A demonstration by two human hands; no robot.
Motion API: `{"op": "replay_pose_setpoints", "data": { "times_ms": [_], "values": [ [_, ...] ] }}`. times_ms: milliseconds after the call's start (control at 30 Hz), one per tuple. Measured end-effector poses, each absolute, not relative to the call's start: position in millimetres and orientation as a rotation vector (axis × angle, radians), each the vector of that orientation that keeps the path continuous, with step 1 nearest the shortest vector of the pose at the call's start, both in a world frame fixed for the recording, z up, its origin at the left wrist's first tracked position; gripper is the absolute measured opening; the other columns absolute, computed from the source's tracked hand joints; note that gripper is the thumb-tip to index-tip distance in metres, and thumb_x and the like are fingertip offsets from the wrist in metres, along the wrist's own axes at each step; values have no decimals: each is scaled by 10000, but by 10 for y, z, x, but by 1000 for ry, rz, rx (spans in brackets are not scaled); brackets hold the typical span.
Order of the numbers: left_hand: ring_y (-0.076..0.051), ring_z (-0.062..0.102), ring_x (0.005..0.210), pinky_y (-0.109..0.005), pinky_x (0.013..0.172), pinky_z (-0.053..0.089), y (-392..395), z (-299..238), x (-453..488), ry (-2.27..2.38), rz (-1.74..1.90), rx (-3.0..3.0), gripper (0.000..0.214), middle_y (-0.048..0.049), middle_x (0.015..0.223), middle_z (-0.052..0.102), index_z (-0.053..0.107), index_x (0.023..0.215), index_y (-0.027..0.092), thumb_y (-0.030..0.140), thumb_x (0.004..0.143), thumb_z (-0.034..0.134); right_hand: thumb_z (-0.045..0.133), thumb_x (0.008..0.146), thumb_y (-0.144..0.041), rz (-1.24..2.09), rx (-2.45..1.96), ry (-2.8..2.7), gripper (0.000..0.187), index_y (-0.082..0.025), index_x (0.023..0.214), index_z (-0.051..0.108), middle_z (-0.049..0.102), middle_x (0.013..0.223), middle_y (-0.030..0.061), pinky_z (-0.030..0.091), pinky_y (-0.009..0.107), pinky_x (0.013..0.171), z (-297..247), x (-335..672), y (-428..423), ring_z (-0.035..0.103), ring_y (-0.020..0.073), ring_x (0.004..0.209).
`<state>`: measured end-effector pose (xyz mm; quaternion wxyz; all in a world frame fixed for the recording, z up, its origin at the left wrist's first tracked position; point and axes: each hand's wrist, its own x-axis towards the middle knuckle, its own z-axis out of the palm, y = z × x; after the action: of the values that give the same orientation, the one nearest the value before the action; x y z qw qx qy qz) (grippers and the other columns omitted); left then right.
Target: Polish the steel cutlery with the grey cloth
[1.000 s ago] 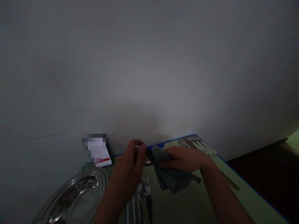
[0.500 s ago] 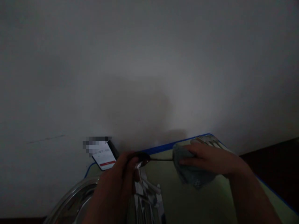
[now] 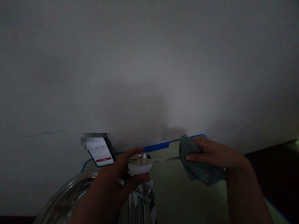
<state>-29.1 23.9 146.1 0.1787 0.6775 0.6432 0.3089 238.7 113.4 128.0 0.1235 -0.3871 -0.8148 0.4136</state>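
Observation:
A shiny metal spoon [image 3: 139, 163] is held level between my two hands above the table. My left hand [image 3: 119, 177] pinches the bowl of the spoon between thumb and fingers. With my right hand [image 3: 207, 155] I grip a grey-green cloth [image 3: 198, 169] wrapped around the handle's far end, which the cloth hides. Below my left hand lie several pieces of cutlery [image 3: 137, 205], their handles toward me, partly covered by the hand.
A phone [image 3: 101, 152] showing a timer leans against the wall [image 3: 149, 62] at the table's back left. A round metal bowl [image 3: 58, 196] stands at the near left, partly behind my left arm. The pale tabletop [image 3: 187, 202] has a blue edge.
The spoon has turned so its bowl now shows its bright face. My left hand's grip on the bowl has opened out, and the cloth has shifted slightly right.

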Motion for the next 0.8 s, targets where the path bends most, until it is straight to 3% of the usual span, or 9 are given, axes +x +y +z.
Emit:
{"op": "replay_pose_setpoints", "data": {
  "times_ms": [133,300,467,600,800],
  "values": [
    [-205,674,743,-274,646,508,340,1409,-233,1721,698,1885,412,-4,902,720,541,1128,279,331,725,607,519,787,-483,1091,-1093,-2503,330,-191,894,627,666,899,24,449,248,714,1378,2312,1060,601,172,816],
    [-225,656,813,-297,701,477,418,1350,-211,1754,556,1940,430,-26,934,707,512,1169,276,370,758,597,484,817,-449,897,-1127,-2596,316,-182,899,632,670,861,51,425,263,660,1359,2046,1033,601,177,752],
    [-223,652,769,-277,647,444,420,1324,-168,1695,408,2042,253,-27,820,706,616,951,242,428,825,499,493,830,-370,1030,-829,-2647,270,-199,998,616,676,903,32,422,250,681,1298,1810,1048,613,161,776],
    [-194,647,698,-237,564,403,422,1330,-156,1672,369,2065,300,-10,726,693,640,841,234,436,865,419,493,830,-374,1011,-841,-2656,270,-179,961,626,678,858,37,411,242,649,1275,1786,1065,610,154,742],
    [-127,585,507,-199,479,366,357,1405,-314,1633,402,1934,343,31,557,640,659,699,217,444,842,445,503,812,-440,1049,-955,-2662,316,-176,920,637,671,844,33,418,248,642,1324,1976,1063,601,161,737]
  ]
}}
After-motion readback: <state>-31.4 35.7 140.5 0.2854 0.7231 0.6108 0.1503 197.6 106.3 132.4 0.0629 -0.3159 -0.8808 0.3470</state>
